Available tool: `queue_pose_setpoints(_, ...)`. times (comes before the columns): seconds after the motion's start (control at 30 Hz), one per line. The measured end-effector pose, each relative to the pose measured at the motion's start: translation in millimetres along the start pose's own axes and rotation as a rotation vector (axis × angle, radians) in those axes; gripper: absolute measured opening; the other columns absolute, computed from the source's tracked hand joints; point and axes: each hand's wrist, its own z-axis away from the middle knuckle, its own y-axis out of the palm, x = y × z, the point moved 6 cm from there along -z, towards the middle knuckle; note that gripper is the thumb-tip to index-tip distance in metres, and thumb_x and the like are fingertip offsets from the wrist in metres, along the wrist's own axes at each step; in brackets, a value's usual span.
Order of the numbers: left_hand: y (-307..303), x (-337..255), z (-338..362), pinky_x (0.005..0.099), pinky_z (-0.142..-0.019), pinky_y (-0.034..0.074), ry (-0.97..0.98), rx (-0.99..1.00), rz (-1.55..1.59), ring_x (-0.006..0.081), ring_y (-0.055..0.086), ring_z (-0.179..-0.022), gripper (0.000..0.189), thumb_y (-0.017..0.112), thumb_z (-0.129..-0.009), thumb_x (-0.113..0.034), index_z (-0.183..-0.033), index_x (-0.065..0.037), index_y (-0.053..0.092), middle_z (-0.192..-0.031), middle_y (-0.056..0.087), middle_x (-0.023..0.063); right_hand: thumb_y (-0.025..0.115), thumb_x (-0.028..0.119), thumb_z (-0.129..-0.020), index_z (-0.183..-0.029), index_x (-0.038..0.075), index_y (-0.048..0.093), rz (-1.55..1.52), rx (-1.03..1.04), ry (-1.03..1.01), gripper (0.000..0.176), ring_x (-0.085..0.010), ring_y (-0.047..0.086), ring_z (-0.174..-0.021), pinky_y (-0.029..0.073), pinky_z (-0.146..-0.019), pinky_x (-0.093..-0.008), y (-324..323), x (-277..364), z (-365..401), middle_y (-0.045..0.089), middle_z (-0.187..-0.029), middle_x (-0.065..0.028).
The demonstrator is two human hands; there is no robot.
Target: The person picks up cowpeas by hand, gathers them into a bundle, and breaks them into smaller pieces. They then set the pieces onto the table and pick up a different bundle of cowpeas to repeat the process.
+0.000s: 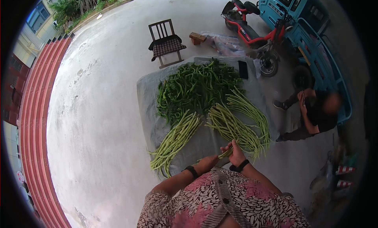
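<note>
bunch of long beans [225, 153] grasped between left hand [206, 163] and right hand [236, 154], at five o'clock by the near edge of a grey sheet [149, 106]

the left hand is closed on one end, while the right hand's curled fingers grip the other, with dark bands [191, 172] on both wrists; around the sheet's clock face, green peppers [201, 86] heap at twelve, a dark phone-like slab [243, 70] lies at one, and more bean piles rest at three [252, 111], four [233, 127] and eight [177, 139]; beyond the sheet, a wooden chair [168, 48] stands at eleven, a red scooter [256, 31] at one, and a seated person [323, 117] at three
</note>
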Motion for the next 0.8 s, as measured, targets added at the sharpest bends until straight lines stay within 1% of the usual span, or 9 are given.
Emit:
queue_pose_setpoints(0.1, -17.5, 26.0, 35.6, 0.0515, -0.064, 0.045, -0.083, 0.014, -0.192, 0.0425, 0.060, -0.075, 0.018, 0.052, -0.088, -0.017, -0.099, -0.004, 0.046, -0.079, 0.060, 0.0213, 0.046, 0.044, -0.097, -0.086, 0.011, 0.049, -0.068, -0.074, -0.114, 0.035, -0.0208, 0.057, -0.069, 0.050, -0.077, -0.0438, 1.5, 25.1, 7.1, 0.052, -0.070, -0.0025)
queue_pose_setpoints(0.17, -11.6, 88.2, 70.8, 0.0521, -0.067, 0.046, -0.077, -0.014, -0.268, 0.0423, 0.061, -0.077, 0.017, 0.049, -0.088, -0.017, -0.098, -0.003, 0.047, -0.082, 0.062, 0.0217, 0.044, 0.044, -0.098, -0.086, 0.012, 0.049, -0.120, -0.059, -0.159, 0.034, -0.0193, 0.055, -0.066, 0.050, -0.075, -0.0429, -11.1, 37.2, 6.4, 0.051, -0.068, -0.0012)
queue_pose_setpoints(0.23, -9.4, 162.0, 111.4, 0.0520, -0.070, 0.047, -0.445, 0.116, -0.330, 0.0425, 0.061, -0.083, 0.021, 0.047, -0.090, -0.020, -0.101, -0.002, 0.052, -0.087, 0.063, 0.0231, 0.043, 0.044, -0.098, -0.086, 0.013, 0.049, -0.186, -0.051, -0.180, 0.034, -0.0180, 0.053, -0.062, 0.049, -0.072, -0.0417, -22.8, 44.4, 7.2, 0.050, -0.067, -0.0003)
queue_pose_setpoints(0.37, -52.0, 194.2, 171.4, 0.0501, -0.075, 0.049, -0.767, 0.183, -0.390, 0.0392, 0.064, -0.091, 0.025, 0.042, -0.090, -0.017, -0.099, -0.001, 0.059, -0.094, 0.066, 0.0211, 0.042, 0.043, -0.099, -0.086, 0.013, 0.048, -0.224, -0.096, -0.128, 0.033, -0.0168, 0.052, -0.061, 0.048, -0.071, -0.0397, -34.2, 33.8, 11.5, 0.050, -0.066, -0.0003)
queue_pose_setpoints(0.4, -59.5, 195.6, 169.3, 0.0504, -0.075, 0.049, -0.686, 0.128, -0.388, 0.0396, 0.064, -0.090, 0.024, 0.043, -0.089, -0.016, -0.097, 0.000, 0.059, -0.092, 0.066, 0.0214, 0.042, 0.043, -0.099, -0.086, 0.013, 0.048, -0.211, -0.107, -0.108, 0.033, -0.0168, 0.052, -0.061, 0.048, -0.072, -0.0397, -34.6, 25.4, 11.4, 0.050, -0.067, -0.0003)
queue_pose_setpoints(0.47, -77.5, 191.6, 148.4, 0.0493, -0.078, 0.049, -0.698, 0.064, -0.414, 0.0388, 0.063, -0.093, 0.020, 0.047, -0.086, -0.011, -0.099, -0.001, 0.059, -0.103, 0.063, 0.0219, 0.043, 0.043, -0.099, -0.087, 0.013, 0.049, -0.167, -0.118, -0.068, 0.032, -0.0169, 0.052, -0.062, 0.048, -0.073, -0.0392, -28.4, 11.2, 11.5, 0.051, -0.067, 0.0001)
queue_pose_setpoints(0.53, -104.2, 161.1, 118.6, 0.0478, -0.082, 0.049, -0.635, -0.157, -0.291, 0.0373, 0.059, -0.102, 0.020, 0.046, -0.086, -0.006, -0.102, -0.006, 0.057, -0.119, 0.054, 0.0182, 0.046, 0.042, -0.098, -0.087, 0.013, 0.050, -0.103, -0.127, -0.031, 0.031, -0.0171, 0.054, -0.063, 0.047, -0.074, -0.0384, -18.3, 3.8, 15.4, 0.052, -0.066, 0.0011)
queue_pose_setpoints(0.6, -105.5, 168.8, 82.4, 0.0476, -0.082, 0.049, -0.447, -0.277, -0.324, 0.0375, 0.059, -0.103, 0.026, 0.047, -0.084, -0.004, -0.109, -0.008, 0.055, -0.131, 0.045, 0.0170, 0.044, 0.042, -0.099, -0.087, 0.012, 0.049, -0.078, -0.127, -0.025, 0.032, -0.0178, 0.053, -0.064, 0.047, -0.073, -0.0391, -11.2, 3.3, 18.3, 0.051, -0.068, -0.0002)
queue_pose_setpoints(0.8, -110.0, 170.6, -0.1, 0.0460, -0.089, 0.048, -0.621, -0.245, -0.288, 0.0394, 0.056, -0.109, 0.042, 0.048, -0.083, -0.004, -0.125, -0.008, 0.050, -0.149, 0.022, 0.0204, 0.042, 0.040, -0.100, -0.088, 0.011, 0.048, -0.039, -0.174, -0.027, 0.032, -0.0180, 0.052, -0.065, 0.047, -0.072, -0.0395, -13.6, 0.9, 29.7, 0.051, -0.069, -0.0011)
